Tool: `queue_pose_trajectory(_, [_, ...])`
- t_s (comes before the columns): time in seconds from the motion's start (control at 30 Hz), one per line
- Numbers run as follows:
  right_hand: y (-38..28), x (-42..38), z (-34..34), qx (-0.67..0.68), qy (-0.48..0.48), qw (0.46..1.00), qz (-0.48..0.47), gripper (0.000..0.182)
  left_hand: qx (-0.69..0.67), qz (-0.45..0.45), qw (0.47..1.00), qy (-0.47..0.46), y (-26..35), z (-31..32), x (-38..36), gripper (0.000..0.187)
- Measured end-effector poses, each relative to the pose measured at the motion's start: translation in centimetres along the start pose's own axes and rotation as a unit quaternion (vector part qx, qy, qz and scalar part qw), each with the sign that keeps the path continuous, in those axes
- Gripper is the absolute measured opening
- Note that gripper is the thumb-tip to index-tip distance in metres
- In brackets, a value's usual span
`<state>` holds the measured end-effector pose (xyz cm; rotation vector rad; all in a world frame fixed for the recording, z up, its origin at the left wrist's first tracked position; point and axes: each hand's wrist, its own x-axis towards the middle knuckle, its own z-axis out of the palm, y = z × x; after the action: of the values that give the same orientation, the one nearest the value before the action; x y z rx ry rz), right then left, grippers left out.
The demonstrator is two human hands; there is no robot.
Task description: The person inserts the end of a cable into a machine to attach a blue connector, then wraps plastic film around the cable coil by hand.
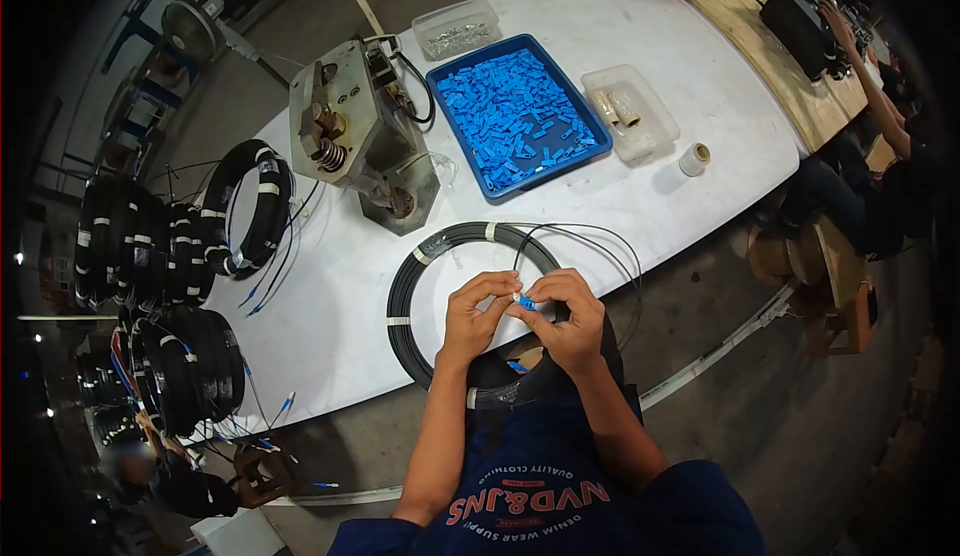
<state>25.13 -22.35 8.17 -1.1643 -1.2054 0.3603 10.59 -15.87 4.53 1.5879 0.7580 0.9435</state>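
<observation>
Above a large coil of black cable (pixel 398 301), my two hands meet with their fingertips almost touching. My right hand (pixel 568 324) pinches a small blue connector piece (pixel 528 303). Closed beside it, my left hand (pixel 476 318) grips the cable end at a small white part (pixel 517 297). A thin black cable (pixel 590 234) loops up from the coil and comes back down to my fingers. White tape bands wrap the coil, which rests partly on the table edge and partly against my body. My fingers hide how the white and blue parts meet.
On the white table (pixel 330 356) stand a blue tray (pixel 490 194) of blue pieces, clear bins (pixel 455 31), a metal press (pixel 345 146) and a white roll (pixel 695 159). Bundled black coils (pixel 190 371) lie left. Other people (pixel 880 126) sit at right and lower left.
</observation>
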Motion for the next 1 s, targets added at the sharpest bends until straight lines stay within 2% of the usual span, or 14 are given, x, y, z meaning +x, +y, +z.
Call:
queue_pose_trajectory(0.43, [0.5, -0.1, 0.0, -0.032, -0.011, 0.999, -0.002, 0.032, 0.008, 0.016, 1.000, -0.004, 0.7, 0.4, 0.1, 0.008])
queue_pose_trajectory(0.5, [0.5, -0.2, -0.1, -0.028, -0.015, 1.000, 0.000, 0.034, -0.004, -0.015, 1.000, 0.001, 0.7, 0.4, 0.1, 0.009])
queue_pose_trajectory(0.57, [0.6, -0.5, -0.3, 0.041, -0.035, 0.994, 0.097, 0.036, -0.003, -0.011, 1.000, 0.003, 1.0, 0.3, 0.2, 0.009])
queue_pose_trajectory(0.7, [1.8, -1.2, -0.3, 0.115, -0.070, 0.986, 0.103, 0.042, -0.029, -0.031, 0.999, 0.027, 2.4, 0.1, 0.3, 0.008])
queue_pose_trajectory(0.8, [1.5, -1.0, 0.4, 0.067, -0.090, 0.985, 0.128, 0.040, -0.002, -0.012, 0.999, 0.037, 3.9, 0.2, 0.7, 0.007])
queue_pose_trajectory(0.87, [1.7, -0.8, 0.8, 0.006, -0.097, 0.993, 0.068, 0.037, -0.015, -0.024, 0.998, 0.047, 4.2, 0.3, 0.6, 0.007])
queue_pose_trajectory(0.9, [1.8, -0.9, 1.1, 0.005, -0.097, 0.993, 0.068, 0.037, -0.028, -0.037, 0.997, 0.056, 4.2, 0.5, 0.6, 0.008])
queue_pose_trajectory(0.97, [1.8, -0.9, 1.5, 0.023, -0.047, 0.994, 0.100, 0.026, -0.058, -0.047, 0.995, 0.067, 4.1, 0.8, 0.4, 0.008])
queue_pose_trajectory(1.0, [1.6, -0.8, 1.5, 0.023, -0.047, 0.994, 0.099, 0.026, -0.087, -0.058, 0.991, 0.079, 4.1, 0.9, 0.3, 0.008])
